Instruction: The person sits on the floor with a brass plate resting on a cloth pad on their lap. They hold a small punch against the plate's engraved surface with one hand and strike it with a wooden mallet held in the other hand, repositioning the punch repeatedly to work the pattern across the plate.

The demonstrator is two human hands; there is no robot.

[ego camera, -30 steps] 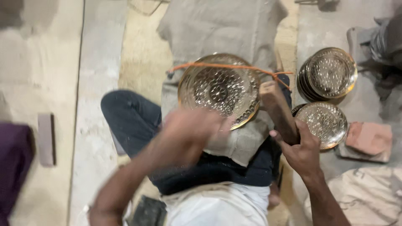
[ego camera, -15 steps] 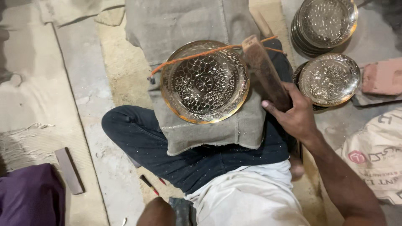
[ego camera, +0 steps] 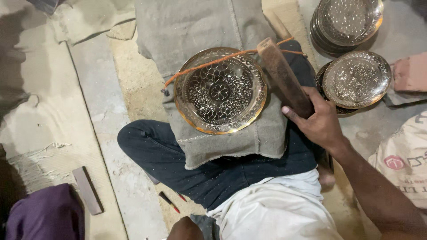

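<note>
An engraved round brass plate [ego camera: 220, 91] lies on a grey burlap pad [ego camera: 235, 142] over my crossed legs, with an orange cord [ego camera: 209, 64] stretched across its top. My right hand [ego camera: 318, 122] grips a long wooden block [ego camera: 283, 75] that lies along the plate's right edge. Only a bit of my left arm [ego camera: 184, 229] shows at the bottom edge; its hand is out of view.
A stack of engraved plates [ego camera: 344, 22] and more plates [ego camera: 356, 80] sit at the right on the floor, beside a pinkish brick [ego camera: 411, 71] and a printed sack [ego camera: 404, 160]. A flat grey bar [ego camera: 87, 190], purple cloth [ego camera: 44, 215] and two small red-tipped tools [ego camera: 171, 202] lie lower left.
My left hand has dropped away from the plate and out of view. My right hand has brought the wooden block up beside the plate. The view has shifted.
</note>
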